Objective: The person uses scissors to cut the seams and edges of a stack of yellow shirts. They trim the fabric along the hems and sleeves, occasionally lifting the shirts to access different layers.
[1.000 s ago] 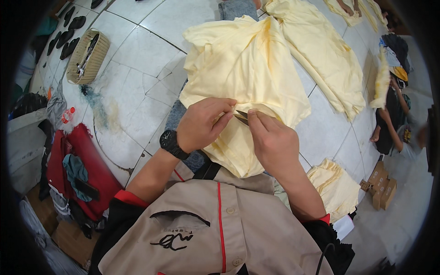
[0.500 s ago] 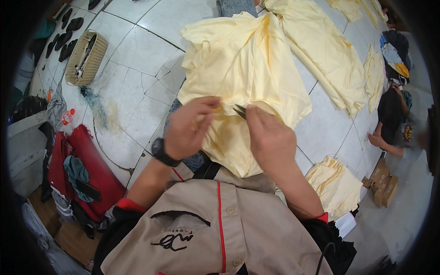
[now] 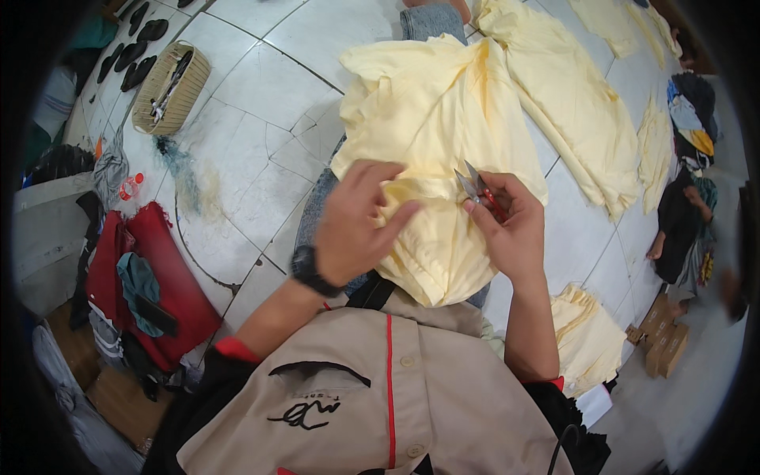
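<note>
A pale yellow garment (image 3: 423,103) lies spread over my lap and legs, its lower part bunched in folds between my hands. My right hand (image 3: 514,226) grips a pair of thread snips (image 3: 480,188) with red on the handle. Their two pointed blades stand apart and point up and left over the cloth. Slightly smeared by motion, my left hand (image 3: 360,222) is over the garment's left side, fingers and thumb apart and nothing seen in it. Whether its fingertips touch the cloth I cannot tell.
More yellow garments (image 3: 570,103) lie on the tiled floor ahead and right, with a folded yellow pile (image 3: 586,336) at near right. A beige basket (image 3: 170,91) stands far left, near several dark sandals (image 3: 138,71). Red cloth (image 3: 170,277) lies left. Another person (image 3: 689,222) sits at right beside small boxes (image 3: 663,340).
My right hand has turned and moved right, bringing the snips' blades and red handle into view. My left hand has moved right and its fingers have spread. The whole view has shifted slightly.
</note>
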A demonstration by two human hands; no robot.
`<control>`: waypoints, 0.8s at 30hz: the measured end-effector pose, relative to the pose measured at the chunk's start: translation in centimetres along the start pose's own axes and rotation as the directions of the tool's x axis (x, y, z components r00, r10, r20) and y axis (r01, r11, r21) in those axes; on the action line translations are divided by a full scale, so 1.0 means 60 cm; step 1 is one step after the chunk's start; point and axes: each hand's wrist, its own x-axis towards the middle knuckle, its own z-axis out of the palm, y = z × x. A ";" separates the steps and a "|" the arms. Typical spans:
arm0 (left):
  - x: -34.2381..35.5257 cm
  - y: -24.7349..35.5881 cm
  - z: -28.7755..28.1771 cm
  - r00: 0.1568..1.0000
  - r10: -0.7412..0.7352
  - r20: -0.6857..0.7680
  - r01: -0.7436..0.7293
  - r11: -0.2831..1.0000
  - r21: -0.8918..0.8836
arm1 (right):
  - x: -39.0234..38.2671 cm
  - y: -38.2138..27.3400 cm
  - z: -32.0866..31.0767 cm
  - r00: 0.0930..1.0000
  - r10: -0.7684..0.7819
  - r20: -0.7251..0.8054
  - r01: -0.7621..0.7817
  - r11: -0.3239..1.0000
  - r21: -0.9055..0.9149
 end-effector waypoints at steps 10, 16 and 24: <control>0.043 -0.064 0.028 0.869 -0.407 0.281 0.483 0.819 -0.310 | -0.006 0.007 0.013 0.998 -0.027 -0.065 0.021 0.997 -0.080; 0.029 -0.085 0.019 0.876 -0.352 0.330 0.477 0.734 -0.483 | -0.016 -0.012 0.028 0.965 -0.260 -0.031 0.223 0.878 -0.423; 0.019 -0.048 0.007 0.901 -0.303 0.309 0.418 0.795 -0.440 | -0.050 -0.048 0.059 0.856 -0.477 0.201 0.422 0.419 -0.804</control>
